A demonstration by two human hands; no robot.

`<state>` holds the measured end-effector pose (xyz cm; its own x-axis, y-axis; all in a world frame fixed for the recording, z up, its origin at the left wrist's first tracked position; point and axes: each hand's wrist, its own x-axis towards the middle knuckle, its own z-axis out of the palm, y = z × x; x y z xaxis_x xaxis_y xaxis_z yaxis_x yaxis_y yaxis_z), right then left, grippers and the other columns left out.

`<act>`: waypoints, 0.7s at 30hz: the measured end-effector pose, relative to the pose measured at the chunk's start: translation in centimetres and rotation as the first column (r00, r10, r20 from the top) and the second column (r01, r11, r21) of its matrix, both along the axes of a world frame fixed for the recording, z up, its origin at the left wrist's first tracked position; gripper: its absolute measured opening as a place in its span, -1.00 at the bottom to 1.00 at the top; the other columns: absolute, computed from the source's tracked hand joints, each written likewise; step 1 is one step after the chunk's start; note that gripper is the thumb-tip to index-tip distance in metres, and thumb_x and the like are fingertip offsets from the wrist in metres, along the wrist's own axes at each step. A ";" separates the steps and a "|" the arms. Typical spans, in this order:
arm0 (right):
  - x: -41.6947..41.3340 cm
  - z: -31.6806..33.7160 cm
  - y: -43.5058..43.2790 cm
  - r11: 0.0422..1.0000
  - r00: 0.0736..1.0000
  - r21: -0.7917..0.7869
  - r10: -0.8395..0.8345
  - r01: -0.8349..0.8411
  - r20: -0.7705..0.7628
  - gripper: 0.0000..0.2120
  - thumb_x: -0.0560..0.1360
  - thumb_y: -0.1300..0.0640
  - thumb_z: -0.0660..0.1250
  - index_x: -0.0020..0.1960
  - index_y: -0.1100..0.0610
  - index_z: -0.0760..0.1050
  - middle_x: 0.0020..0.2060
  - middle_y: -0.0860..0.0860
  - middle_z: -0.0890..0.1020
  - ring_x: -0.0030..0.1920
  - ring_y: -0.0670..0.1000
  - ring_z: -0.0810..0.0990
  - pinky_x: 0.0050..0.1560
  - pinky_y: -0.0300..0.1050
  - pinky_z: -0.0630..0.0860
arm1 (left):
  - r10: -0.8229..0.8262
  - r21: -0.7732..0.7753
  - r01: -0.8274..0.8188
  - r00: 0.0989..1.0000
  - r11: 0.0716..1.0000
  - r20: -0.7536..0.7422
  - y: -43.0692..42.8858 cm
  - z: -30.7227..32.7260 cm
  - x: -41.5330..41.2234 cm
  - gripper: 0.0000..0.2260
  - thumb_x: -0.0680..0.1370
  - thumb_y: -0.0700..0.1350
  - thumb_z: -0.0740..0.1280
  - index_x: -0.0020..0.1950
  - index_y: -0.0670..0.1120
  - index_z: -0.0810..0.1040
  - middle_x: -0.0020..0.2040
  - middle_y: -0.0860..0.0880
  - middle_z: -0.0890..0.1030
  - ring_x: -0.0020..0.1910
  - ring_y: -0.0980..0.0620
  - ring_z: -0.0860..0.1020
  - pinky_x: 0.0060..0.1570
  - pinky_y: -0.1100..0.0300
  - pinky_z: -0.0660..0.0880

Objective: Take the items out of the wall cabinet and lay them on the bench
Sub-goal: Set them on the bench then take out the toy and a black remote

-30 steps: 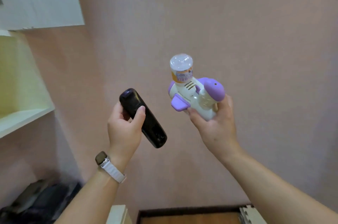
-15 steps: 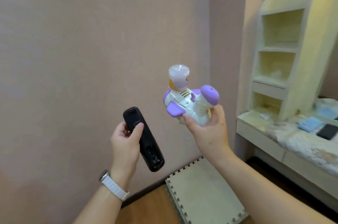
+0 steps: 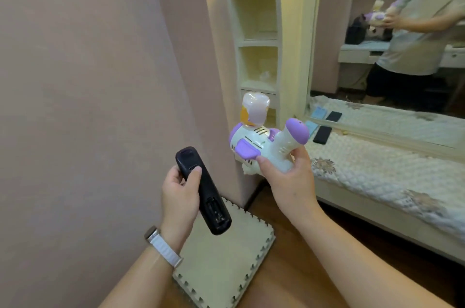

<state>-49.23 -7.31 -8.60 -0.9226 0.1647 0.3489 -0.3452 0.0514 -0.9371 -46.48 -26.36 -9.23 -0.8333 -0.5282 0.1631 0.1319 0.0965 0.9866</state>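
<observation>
head view. left hand: fingers curled round the upper half of a black remote control, thumb laid across its front near the top; the remote slants down and to the right, its lower end free in the air above a foam mat. a watch with a white band sits on the left wrist.

right hand: fingers and thumb wrapped round the handle of a white and purple toy gun, held level with the remote and just to its right, the two items apart. a clear bottle with an orange label stands upright on top of the toy's body; the purple-capped end of the handle points up and to the right.

both items are in the air, in front of the near left end of the bench, neither touching it. the bench carries a quilted cover; a dark flat object and a pale blue one lie on it near the back, just beyond the toy. a cream shelf unit stands at the bench's left end beside a mirror, which reflects a person holding the toy. the foam mat lies on a wood floor against a pink wall.
</observation>
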 end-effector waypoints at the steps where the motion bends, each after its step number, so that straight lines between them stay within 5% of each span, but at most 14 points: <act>1: -1.0 -0.2 0.6 1.000 1.000 -0.006 -0.020 0.020 0.020 -0.59 0.39 0.01 0.50 0.18 -0.17 0.46 0.10 -0.02 0.57 0.08 -0.15 0.57 0.07 -0.27 0.51 | -0.033 0.012 0.032 0.999 0.999 0.024 0.4 -0.6 -1.6 -0.96 0.56 -0.15 0.33 -0.01 -0.08 0.56 -0.15 -0.06 0.63 -0.21 0.02 0.60 -0.13 0.00 0.56; 4: -4.1 -0.8 1.8 0.997 0.995 -0.010 -0.077 0.078 0.057 -0.64 0.43 0.14 0.49 0.07 -0.19 0.44 0.03 -0.13 0.59 -0.04 -0.31 0.56 -0.15 -0.53 0.41 | -0.127 0.044 0.124 0.990 0.991 0.067 1.3 -2.4 -6.8 -0.95 0.56 -0.14 0.33 0.00 -0.08 0.56 -0.13 -0.08 0.64 -0.16 -0.04 0.59 -0.09 -0.03 0.55; 9: -10.1 -2.0 2.6 0.981 0.968 0.029 -0.196 0.194 0.155 -0.66 0.43 0.08 0.49 0.07 -0.20 0.44 0.00 -0.22 0.62 -0.03 -0.32 0.58 -0.12 -0.44 0.48 | -0.267 0.156 0.249 0.958 0.956 0.106 2.8 -4.3 -15.0 -0.92 0.58 -0.16 0.30 0.06 -0.08 0.53 -0.12 -0.06 0.62 -0.19 0.02 0.60 -0.34 0.26 0.52; 12: -13.5 -2.5 2.9 0.965 0.946 0.075 -0.260 0.250 0.195 -0.68 0.42 0.07 0.49 0.04 -0.20 0.44 -0.04 -0.24 0.61 -0.06 -0.31 0.58 -0.16 -0.45 0.47 | -0.340 0.217 0.305 0.929 0.927 0.144 3.2 -5.4 -19.4 -0.93 0.58 -0.13 0.31 0.05 -0.06 0.52 -0.12 -0.10 0.63 -0.19 -0.04 0.62 -0.39 0.23 0.52; 21: -19.2 -4.7 6.8 0.910 0.862 0.108 -0.414 0.400 0.293 -0.70 0.44 0.11 0.49 0.02 -0.16 0.45 -0.10 -0.21 0.63 -0.13 -0.32 0.59 -0.23 -0.46 0.46 | -0.515 0.305 0.448 0.836 0.840 0.190 8.1 -8.3 -29.8 -0.93 0.57 -0.16 0.33 0.03 -0.03 0.57 -0.05 -0.14 0.65 -0.05 -0.13 0.62 -0.01 -0.09 0.56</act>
